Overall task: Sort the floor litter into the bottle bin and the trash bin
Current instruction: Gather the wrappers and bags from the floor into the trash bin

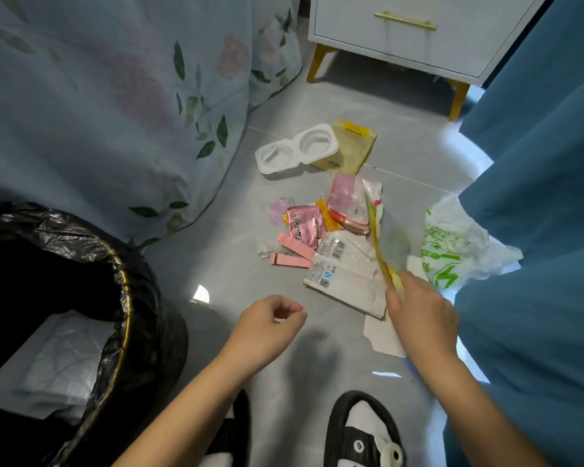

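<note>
Right hand (pixel 422 315) pinches a yellow wrapper (pixel 390 244), print blurred; left hand (pixel 267 326) loosely curled, holding nothing.

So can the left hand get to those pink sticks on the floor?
Probably yes. The left hand holds nothing, and only bare floor lies between it and the pink sticks. The right hand is off to the side.

floral bedspread (pixel 98 106) hangs up-left of the hands, white nightstand (pixel 415 32) with brass drawer handle (pixel 406 20) and yellow legs (pixel 319 62) far beyond them, blue curtain (pixel 536 197) draped just right of the right hand, black-and-white slippers (pixel 364 433) below both hands on grey tile floor (pixel 317 365)
</note>
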